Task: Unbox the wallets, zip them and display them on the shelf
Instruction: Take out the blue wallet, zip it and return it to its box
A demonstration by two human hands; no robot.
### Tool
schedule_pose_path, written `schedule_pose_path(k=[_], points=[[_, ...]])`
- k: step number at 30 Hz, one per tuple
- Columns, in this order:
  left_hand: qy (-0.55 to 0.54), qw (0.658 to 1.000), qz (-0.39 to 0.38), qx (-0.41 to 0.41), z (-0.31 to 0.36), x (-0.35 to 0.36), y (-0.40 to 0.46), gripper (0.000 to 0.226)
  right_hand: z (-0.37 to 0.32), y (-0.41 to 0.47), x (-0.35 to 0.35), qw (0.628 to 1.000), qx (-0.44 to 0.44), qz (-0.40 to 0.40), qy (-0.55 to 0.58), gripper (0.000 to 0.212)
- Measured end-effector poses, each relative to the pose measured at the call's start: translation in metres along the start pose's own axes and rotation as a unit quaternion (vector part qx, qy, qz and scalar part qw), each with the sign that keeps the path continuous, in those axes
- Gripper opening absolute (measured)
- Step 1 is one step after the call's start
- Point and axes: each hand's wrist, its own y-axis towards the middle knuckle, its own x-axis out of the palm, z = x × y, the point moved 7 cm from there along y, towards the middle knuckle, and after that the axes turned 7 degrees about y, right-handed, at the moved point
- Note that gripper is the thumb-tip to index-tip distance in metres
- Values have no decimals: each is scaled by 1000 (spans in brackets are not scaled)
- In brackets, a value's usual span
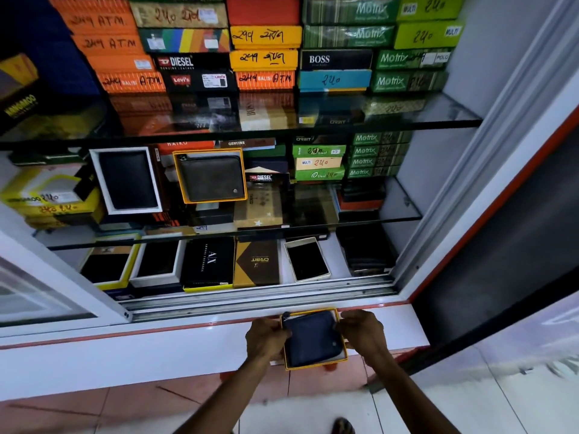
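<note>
- Dark navy zip-around leather wallet [313, 338] lies in a shallow yellow-rimmed cardboard box [344, 355], held in front of the white cabinet ledge [188, 336].
- Left hand [266, 339] grips the box's left edge, at the zipper pull.
- Right hand [363, 332] grips the right edge.
- A brown zip wallet in an orange-rimmed box [210, 176] stands tilted on the middle glass shelf [398, 211].

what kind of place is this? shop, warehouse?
Most likely a small retail shop's display cabinet: glass shelves stacked with branded wallet boxes bearing handwritten prices, and open boxed wallets propped for show. Both hands hold another boxed wallet.
</note>
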Motion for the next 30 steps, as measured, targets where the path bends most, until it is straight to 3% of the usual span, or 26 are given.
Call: schedule_pose_path(k=[5,11,17,19,21,30], points=[[-114,990,39,72,44,-38,-35,10,-42,-17,-26,993,-74,4,89,16],[-158,949,122,243,148,-108,-60,18,-154,-30,-58,952,-189,-14,240,18],[-147,895,217,361,232,-142,-58,21,-245,0,-70,929,-278,37,241,25],[-120,892,245,360,250,-143,-47,23,-264,15,-69,932,-288,59,210,36],[-80,902,253,341,263,-139,-32,34,-277,25,-65,939,-288,70,177,34],[31,923,189,334,276,-119,-13,74,-287,39,-51,954,-283,39,95,47]])
